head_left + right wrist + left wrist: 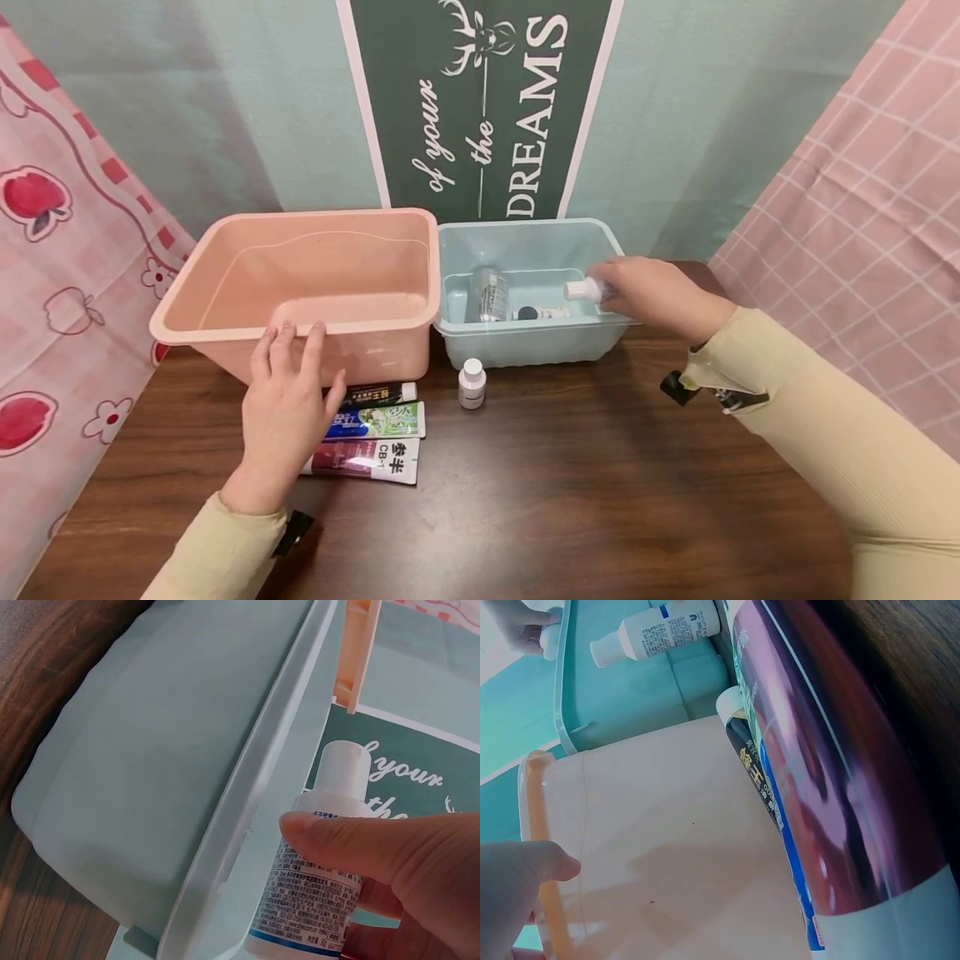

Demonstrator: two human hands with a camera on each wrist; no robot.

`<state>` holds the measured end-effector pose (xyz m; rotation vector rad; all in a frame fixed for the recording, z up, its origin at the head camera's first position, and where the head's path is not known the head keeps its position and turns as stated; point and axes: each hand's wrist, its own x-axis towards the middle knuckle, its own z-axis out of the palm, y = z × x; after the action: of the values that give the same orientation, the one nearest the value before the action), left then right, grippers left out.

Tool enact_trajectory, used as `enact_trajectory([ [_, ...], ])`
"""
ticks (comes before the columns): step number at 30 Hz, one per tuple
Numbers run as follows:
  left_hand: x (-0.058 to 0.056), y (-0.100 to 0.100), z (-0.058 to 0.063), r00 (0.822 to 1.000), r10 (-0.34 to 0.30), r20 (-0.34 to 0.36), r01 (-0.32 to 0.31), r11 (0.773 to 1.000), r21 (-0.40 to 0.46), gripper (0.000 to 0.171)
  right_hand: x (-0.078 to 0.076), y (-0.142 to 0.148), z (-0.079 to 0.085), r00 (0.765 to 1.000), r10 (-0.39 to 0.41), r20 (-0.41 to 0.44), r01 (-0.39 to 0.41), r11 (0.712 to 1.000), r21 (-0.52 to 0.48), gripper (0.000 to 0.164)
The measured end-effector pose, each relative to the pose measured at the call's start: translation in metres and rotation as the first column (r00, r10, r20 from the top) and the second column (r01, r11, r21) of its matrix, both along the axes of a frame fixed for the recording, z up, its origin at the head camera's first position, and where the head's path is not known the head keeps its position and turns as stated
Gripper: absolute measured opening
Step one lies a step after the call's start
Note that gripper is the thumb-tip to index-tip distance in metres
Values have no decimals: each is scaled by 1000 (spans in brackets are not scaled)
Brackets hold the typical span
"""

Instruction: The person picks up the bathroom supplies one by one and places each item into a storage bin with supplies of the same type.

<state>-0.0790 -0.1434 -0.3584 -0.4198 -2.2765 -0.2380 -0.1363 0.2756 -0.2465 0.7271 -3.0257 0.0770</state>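
Note:
My right hand (pixel 660 292) grips a small white bottle (pixel 315 877) with a printed label and blue stripe, tilted over the right side of the blue bin (pixel 525 343). Its thumb lies across the label in the right wrist view. My left hand (pixel 285 408) holds the front rim of the pink bin (pixel 375 346), fingers over the edge and thumb against the outer wall. Inside the blue bin lie a clear bottle (pixel 489 296) and a small dark-capped tube (pixel 543 313). Another white bottle (pixel 472 385) stands on the table before the bins.
Between my left forearm and the pink bin lie a black toothpaste tube (pixel 378 393), a blue-green tube (pixel 382 421) and a dark red and white tube (pixel 367 460). The bins stand side by side on the wooden table (pixel 540 500), against a hanging cloth (pixel 675 125).

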Motion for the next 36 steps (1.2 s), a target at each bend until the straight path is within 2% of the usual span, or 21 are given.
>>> enact_trajectory([
  [5,0,0,0,1000,4,-2,-4,1000,2,62,-5,-4,1,1000,-11,28,10,1000,14,23],
  [12,0,1,-3,1000,5,-24,-4,1000,23,57,-11,-8,0,999,-16,32,15,1000,28,24],
  [22,-1,1,-2,1000,3,-1,-3,1000,1,57,-20,-12,1,996,-52,72,47,996,71,41],
  [36,0,0,0,1000,2,-1,-2,1000,-7,61,-36,-12,-7,997,-35,62,31,998,61,26],
])
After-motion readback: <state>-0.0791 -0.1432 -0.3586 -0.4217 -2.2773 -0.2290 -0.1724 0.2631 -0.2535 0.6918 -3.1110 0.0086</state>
